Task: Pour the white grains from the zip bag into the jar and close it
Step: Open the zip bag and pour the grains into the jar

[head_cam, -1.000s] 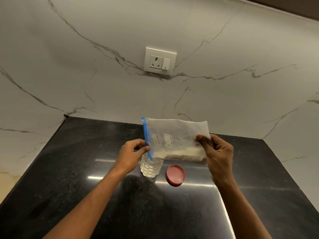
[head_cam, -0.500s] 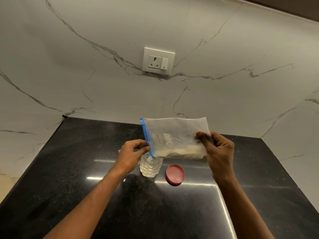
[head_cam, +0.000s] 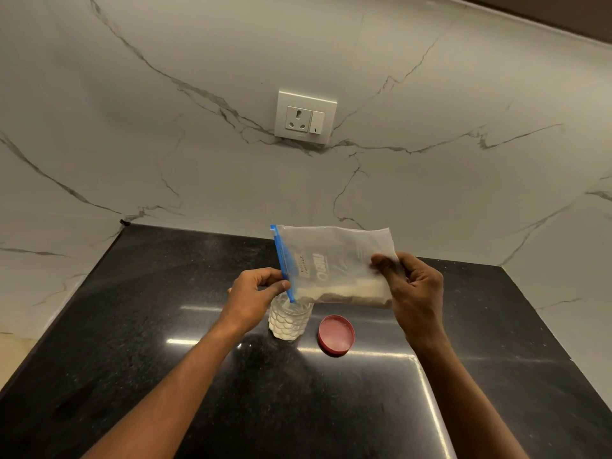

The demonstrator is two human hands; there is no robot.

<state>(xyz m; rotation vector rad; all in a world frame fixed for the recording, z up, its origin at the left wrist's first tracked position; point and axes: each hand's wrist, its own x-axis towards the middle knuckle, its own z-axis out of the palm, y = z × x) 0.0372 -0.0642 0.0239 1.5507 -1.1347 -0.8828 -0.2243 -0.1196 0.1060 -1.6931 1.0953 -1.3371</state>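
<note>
A clear zip bag [head_cam: 331,256] with a blue zip strip lies sideways in the air, its mouth turned left and down over the jar. White grains sit along the bag's lower edge. My left hand [head_cam: 253,294] pinches the zip end at the mouth. My right hand [head_cam: 412,289] grips the bag's closed bottom end. A small clear patterned jar [head_cam: 288,321], partly filled with white grains, stands open on the black counter [head_cam: 165,326] under the bag's mouth. Its red lid [head_cam: 336,334] lies just right of the jar.
The counter sits in a corner of white marble walls. A socket with a switch [head_cam: 306,118] is mounted on the back wall above the bag. The counter's left edge [head_cam: 63,309] runs diagonally at the left.
The bag has kept its place over the jar. The grains in it have shifted along the lower edge toward the mouth. Both hands hold the same grips.
</note>
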